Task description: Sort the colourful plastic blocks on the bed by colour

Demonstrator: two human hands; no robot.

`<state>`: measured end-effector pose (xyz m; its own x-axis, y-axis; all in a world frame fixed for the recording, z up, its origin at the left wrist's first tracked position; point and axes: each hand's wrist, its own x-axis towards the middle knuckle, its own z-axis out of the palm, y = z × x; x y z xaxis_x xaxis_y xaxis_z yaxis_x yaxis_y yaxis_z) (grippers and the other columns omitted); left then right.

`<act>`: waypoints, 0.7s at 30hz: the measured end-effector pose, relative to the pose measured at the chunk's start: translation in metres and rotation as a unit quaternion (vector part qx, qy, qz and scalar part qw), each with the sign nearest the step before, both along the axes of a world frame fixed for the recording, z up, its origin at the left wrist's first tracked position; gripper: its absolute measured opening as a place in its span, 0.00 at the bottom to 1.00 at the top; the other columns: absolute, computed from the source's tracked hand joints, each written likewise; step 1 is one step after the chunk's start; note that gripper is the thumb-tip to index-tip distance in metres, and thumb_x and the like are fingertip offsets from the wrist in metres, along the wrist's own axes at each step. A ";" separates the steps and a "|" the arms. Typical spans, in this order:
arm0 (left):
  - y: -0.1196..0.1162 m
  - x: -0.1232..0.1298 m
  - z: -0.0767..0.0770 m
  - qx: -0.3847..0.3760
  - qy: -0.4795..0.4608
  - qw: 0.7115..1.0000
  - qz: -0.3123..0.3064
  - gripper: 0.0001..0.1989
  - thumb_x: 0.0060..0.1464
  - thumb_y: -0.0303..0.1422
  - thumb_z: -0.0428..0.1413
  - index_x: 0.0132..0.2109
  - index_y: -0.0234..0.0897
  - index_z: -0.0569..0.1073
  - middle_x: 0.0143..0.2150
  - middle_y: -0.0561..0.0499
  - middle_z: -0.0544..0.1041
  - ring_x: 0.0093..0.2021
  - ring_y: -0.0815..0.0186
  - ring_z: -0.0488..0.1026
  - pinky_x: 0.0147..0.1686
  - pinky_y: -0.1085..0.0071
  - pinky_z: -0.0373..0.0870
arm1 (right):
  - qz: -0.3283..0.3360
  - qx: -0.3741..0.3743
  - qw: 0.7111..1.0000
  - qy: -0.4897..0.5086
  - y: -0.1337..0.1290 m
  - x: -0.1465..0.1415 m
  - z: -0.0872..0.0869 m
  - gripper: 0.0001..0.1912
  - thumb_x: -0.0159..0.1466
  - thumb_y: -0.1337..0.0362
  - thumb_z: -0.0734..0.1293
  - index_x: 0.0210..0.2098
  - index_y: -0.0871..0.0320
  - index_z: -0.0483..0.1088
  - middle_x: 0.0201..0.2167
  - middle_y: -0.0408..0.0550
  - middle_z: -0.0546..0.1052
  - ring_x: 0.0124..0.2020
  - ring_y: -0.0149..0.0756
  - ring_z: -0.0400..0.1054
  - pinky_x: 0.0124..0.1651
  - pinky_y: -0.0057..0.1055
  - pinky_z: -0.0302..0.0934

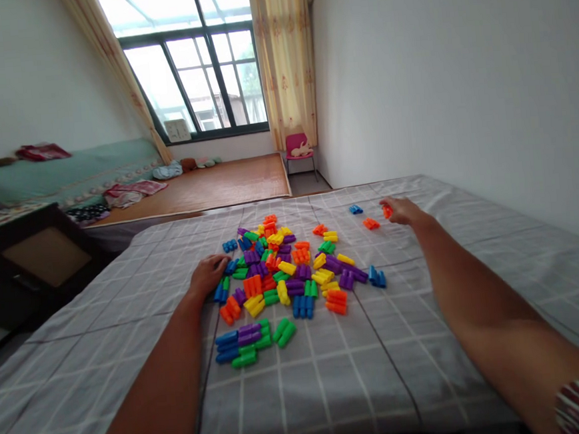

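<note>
Colourful toy blocks lie in a loose pile (283, 264) on the checked bedspread (342, 380). Off to the right of the pile, the right hand (401, 210) has its fingers closed around an orange block (387, 212), with a loose orange block (371, 224) and a small blue block (356, 209) nearby. At the pile's left edge, the left hand (210, 274) reaches a blue piece (230, 267); I can't tell whether its fingers grip it.

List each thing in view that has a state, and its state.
Coloured blocks: heaped and scattered
Right hand: holding an orange block
Left hand: at the blocks, grip unclear
Curtains: drawn aside
Chair: upright, bearing soft toy
Bedsheet: spread out
Cabinet: appears shut
</note>
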<state>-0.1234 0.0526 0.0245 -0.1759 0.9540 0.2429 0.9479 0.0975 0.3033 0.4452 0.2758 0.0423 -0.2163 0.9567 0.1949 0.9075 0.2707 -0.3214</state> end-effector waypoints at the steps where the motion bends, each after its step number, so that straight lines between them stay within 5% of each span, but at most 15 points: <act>1: 0.000 -0.001 0.000 0.001 0.002 1.000 0.000 0.22 0.57 0.43 0.44 0.44 0.41 0.79 0.48 0.48 0.79 0.49 0.61 0.74 0.51 0.70 0.67 | -0.001 -0.033 0.999 0.003 0.001 0.006 -0.006 0.34 0.46 0.73 0.69 0.54 0.55 0.70 0.47 0.51 0.77 0.48 0.45 0.71 0.51 0.36 0.64; 5: 0.000 -0.002 -0.001 0.004 0.005 1.000 -0.005 0.24 0.57 0.44 0.43 0.45 0.38 0.79 0.48 0.45 0.78 0.49 0.60 0.74 0.50 0.68 0.67 | 0.047 -0.128 0.988 0.070 0.005 0.012 -0.014 0.44 0.45 0.74 0.69 0.62 0.57 0.62 0.56 0.55 0.72 0.49 0.44 0.71 0.44 0.32 0.67; 10: -0.002 -0.001 0.002 -0.003 -0.007 1.000 -0.007 0.24 0.57 0.45 0.43 0.45 0.39 0.78 0.50 0.47 0.78 0.50 0.61 0.73 0.52 0.69 0.66 | 0.073 -0.117 0.987 0.086 0.006 0.015 -0.007 0.38 0.46 0.69 0.71 0.58 0.54 0.68 0.60 0.53 0.68 0.55 0.49 0.67 0.51 0.38 0.65; 17: 0.000 -0.004 -0.001 0.001 -0.008 1.000 -0.020 0.25 0.57 0.46 0.42 0.45 0.38 0.78 0.49 0.46 0.78 0.50 0.60 0.73 0.53 0.68 0.66 | 0.095 -0.125 0.984 0.081 -0.012 -0.011 -0.006 0.26 0.48 0.66 0.73 0.48 0.57 0.76 0.48 0.52 0.77 0.48 0.48 0.71 0.53 0.38 0.64; 21: 0.000 -0.005 -0.002 0.000 -0.013 1.000 -0.019 0.25 0.57 0.46 0.42 0.46 0.38 0.78 0.49 0.46 0.78 0.50 0.60 0.73 0.53 0.68 0.65 | 0.145 -0.172 0.972 0.070 -0.013 -0.015 0.003 0.27 0.46 0.65 0.73 0.47 0.58 0.77 0.46 0.52 0.78 0.48 0.50 0.71 0.53 0.39 0.63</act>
<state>-0.1281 0.0526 0.0227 -0.1466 0.9602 0.2378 0.9425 0.0627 0.3282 0.4300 0.2628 0.0454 -0.4815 0.8730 -0.0781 0.7494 0.3638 -0.5533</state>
